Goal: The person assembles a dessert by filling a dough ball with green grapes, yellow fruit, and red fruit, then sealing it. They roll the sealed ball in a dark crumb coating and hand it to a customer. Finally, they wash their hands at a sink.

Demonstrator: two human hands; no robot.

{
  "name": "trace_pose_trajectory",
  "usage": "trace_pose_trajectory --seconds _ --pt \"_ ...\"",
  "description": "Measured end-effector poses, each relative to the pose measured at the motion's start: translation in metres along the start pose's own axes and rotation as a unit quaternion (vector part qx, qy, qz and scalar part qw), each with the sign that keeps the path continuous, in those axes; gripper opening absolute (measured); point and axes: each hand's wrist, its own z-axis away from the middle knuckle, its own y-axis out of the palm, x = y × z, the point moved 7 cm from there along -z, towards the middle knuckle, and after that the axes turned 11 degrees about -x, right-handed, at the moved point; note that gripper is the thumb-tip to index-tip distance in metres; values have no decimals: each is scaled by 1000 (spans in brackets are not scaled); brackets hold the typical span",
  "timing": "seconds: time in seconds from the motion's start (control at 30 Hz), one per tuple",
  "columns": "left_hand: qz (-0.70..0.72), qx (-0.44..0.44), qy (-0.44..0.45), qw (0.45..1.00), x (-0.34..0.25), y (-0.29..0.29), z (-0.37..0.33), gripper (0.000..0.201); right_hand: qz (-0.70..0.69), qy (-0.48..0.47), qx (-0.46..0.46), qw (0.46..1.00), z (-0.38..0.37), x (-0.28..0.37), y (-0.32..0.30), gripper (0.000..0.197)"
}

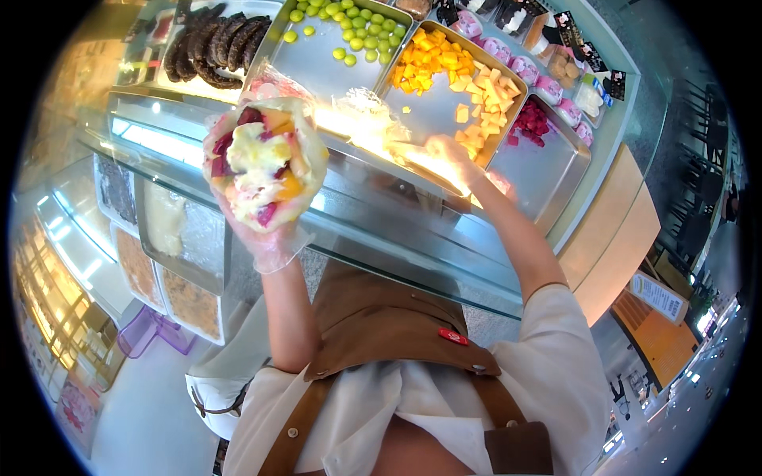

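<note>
My left hand (268,246), in a clear plastic glove, is closed round a pale, thin wrap (314,163) held up in front of the glass counter. White cream (252,159) tops its filling of orange and dark red fruit pieces. My right hand (451,161) reaches over the near edge of the mango tray (432,119), its fingers closed. A bright, glaring shape runs leftward from that hand; I cannot make out what it is. Diced orange mango (429,59) and paler orange cubes (488,99) lie in that tray.
Left of the mango, a metal tray (325,59) holds green grapes (361,28). Dark red cubes (533,123) lie in the right tray. Dark curved pieces (214,44) sit far left. The glass counter edge (381,266) crosses before me. Several containers (190,297) stand lower left.
</note>
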Motion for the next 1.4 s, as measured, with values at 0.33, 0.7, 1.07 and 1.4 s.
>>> trace_pose_trajectory --seconds 0.33,0.7,1.07,1.4 --pt "9 64 -19 998 -10 -39 22 77 181 -166 -84 966 -73 150 2 20" --pt "76 98 -55 991 -11 -40 23 66 136 -103 331 928 -143 190 90 46" --pt "154 117 -112 975 12 7 23 60 143 1 217 966 9 82 -24 61" --pt "157 130 -158 966 34 90 71 49 -525 3 14 851 161 362 -97 45"
